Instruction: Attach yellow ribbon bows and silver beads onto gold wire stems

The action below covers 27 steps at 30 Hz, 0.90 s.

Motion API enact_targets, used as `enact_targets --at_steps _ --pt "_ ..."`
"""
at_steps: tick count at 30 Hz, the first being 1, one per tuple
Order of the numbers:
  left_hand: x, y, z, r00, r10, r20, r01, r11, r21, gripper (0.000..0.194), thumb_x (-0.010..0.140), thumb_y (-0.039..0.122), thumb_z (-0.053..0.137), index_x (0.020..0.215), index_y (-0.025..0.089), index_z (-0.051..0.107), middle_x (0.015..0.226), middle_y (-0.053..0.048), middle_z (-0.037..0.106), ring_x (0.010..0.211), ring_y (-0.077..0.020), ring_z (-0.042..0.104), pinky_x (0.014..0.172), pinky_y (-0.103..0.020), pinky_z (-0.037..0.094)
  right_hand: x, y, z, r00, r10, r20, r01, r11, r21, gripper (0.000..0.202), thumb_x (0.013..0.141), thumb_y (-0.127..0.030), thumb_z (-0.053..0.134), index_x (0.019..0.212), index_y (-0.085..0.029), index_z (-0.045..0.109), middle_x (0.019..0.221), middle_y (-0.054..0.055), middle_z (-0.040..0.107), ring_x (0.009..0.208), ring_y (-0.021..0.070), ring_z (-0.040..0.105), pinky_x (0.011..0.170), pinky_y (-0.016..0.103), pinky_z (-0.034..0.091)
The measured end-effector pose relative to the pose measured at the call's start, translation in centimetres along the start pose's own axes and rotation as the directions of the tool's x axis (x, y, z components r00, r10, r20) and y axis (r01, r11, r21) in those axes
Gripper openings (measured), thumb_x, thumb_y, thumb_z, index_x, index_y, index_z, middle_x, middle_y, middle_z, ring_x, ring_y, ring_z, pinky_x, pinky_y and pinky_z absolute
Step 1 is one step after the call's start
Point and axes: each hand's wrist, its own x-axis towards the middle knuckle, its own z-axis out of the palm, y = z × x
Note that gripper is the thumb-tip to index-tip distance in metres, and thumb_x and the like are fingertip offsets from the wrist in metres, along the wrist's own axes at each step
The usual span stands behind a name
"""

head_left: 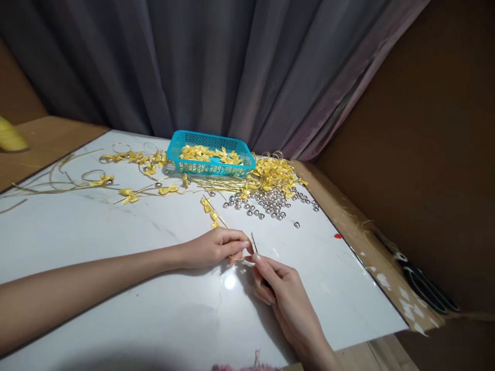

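My left hand point(216, 247) pinches a thin yellow cord point(222, 220) above the white board. Several small yellow bows point(211, 212) hang along that cord, beyond the fingers. Close beside it on the right, my right hand point(280, 288) is closed around a slim, dark-handled tool point(254, 242) with its thin metal tip pointing up and away. A loop of the cord runs between the two hands; whether the tool's tip touches it is too small to tell.
A blue basket point(211, 167) of yellow bows stands at the back. Right of it lie piled bows point(274, 172) and silver beads point(273, 201). Loose cords point(58, 191) spread left. Black-handled scissors point(423, 286) lie right; a yellow spool point(11, 136) stands far left.
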Motion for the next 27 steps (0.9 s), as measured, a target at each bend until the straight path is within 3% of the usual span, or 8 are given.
enact_targets --at_steps 9,14,17,19,21,23,25,27 --pt "0.1 -0.2 0.1 1.000 0.009 0.009 -0.009 1.000 0.015 0.031 0.092 0.028 0.039 0.064 0.016 0.046 0.058 0.004 0.046 0.056 -0.0096 0.041 0.061 -0.023 0.036 0.0 -0.1 0.0 1.000 0.000 -0.002 0.000 0.999 0.038 0.044 0.080 -0.049 0.060 0.057 -0.017 0.042 0.048 -0.008 0.027 0.046 0.0059 0.019 0.047 0.026 0.013" --pt "0.1 -0.3 0.0 1.000 0.000 0.015 0.000 1.000 0.003 0.022 0.092 0.028 0.040 0.084 0.015 0.056 0.057 0.005 0.046 0.055 -0.0096 0.043 0.060 -0.023 0.036 0.0 0.0 0.0 1.000 0.021 -0.019 -0.019 0.997 0.069 0.035 0.078 -0.047 0.063 0.070 -0.014 0.056 0.048 -0.009 0.024 0.047 0.0062 0.014 0.047 0.026 0.010" --pt "0.0 -0.4 -0.1 1.000 0.000 0.014 -0.001 1.000 0.008 0.023 0.092 0.029 0.041 0.088 0.015 0.058 0.056 0.005 0.045 0.055 -0.0095 0.042 0.060 -0.022 0.036 -0.1 0.0 -0.6 0.999 0.010 -0.049 -0.010 1.000 -0.012 0.038 0.080 -0.050 0.060 0.067 -0.015 0.053 0.049 -0.008 0.026 0.047 0.0067 0.016 0.046 0.025 0.012" --pt "0.0 -0.3 -0.1 1.000 -0.005 0.019 0.005 1.000 -0.004 0.024 0.092 0.029 0.040 0.088 0.014 0.059 0.055 0.005 0.044 0.054 -0.0093 0.041 0.059 -0.022 0.035 -0.2 -0.1 -1.5 0.992 -0.029 -0.121 0.007 0.984 -0.176 0.043 0.082 -0.052 0.055 0.060 -0.016 0.048 0.049 -0.007 0.028 0.047 0.0075 0.021 0.047 0.025 0.017" --pt "0.1 -0.3 -0.2 0.999 -0.012 0.031 0.012 1.000 -0.022 0.025 0.092 0.029 0.040 0.088 0.014 0.059 0.054 0.005 0.043 0.052 -0.0090 0.040 0.057 -0.022 0.035 -0.3 -0.1 -3.0 0.964 -0.121 -0.235 0.009 0.904 -0.427 0.044 0.083 -0.053 0.052 0.058 -0.017 0.048 0.049 -0.005 0.032 0.049 0.0096 0.029 0.050 0.025 0.023" --pt "0.1 -0.3 -0.2 0.999 -0.018 0.043 0.019 1.000 -0.019 0.026 0.092 0.030 0.039 0.088 0.013 0.059 0.054 0.005 0.042 0.051 -0.0091 0.040 0.056 -0.022 0.035 -0.3 0.1 -4.8 0.913 -0.283 -0.295 0.023 0.756 -0.654 0.039 0.083 -0.052 0.052 0.069 -0.016 0.057 0.058 -0.001 0.046 0.057 0.0138 0.041 0.055 0.026 0.032" --pt "0.0 -0.4 -0.1 1.000 0.002 0.002 -0.002 0.998 0.059 0.028 0.092 0.030 0.038 0.086 0.013 0.060 0.056 0.003 0.045 0.053 -0.0105 0.043 0.057 -0.023 0.038 0.0 0.6 -6.6 0.846 -0.459 -0.272 0.040 0.563 -0.826 0.036 0.085 -0.048 0.050 0.094 -0.015 0.062 0.077 0.006 0.056 0.066 0.0185 0.050 0.063 0.031 0.038" --pt "-0.3 -0.4 0.2 0.988 0.115 -0.101 -0.084 0.959 0.270 0.029 0.091 0.027 0.036 0.085 0.014 0.061 0.063 -0.003 0.054 0.062 -0.0149 0.050 0.064 -0.029 0.041 0.4 1.1 -8.0 0.799 -0.569 -0.194 0.035 0.366 -0.930 0.037 0.088 -0.046 0.044 0.102 -0.016 0.062 0.088 0.011 0.057 0.074 0.0227 0.053 0.067 0.035 0.042"
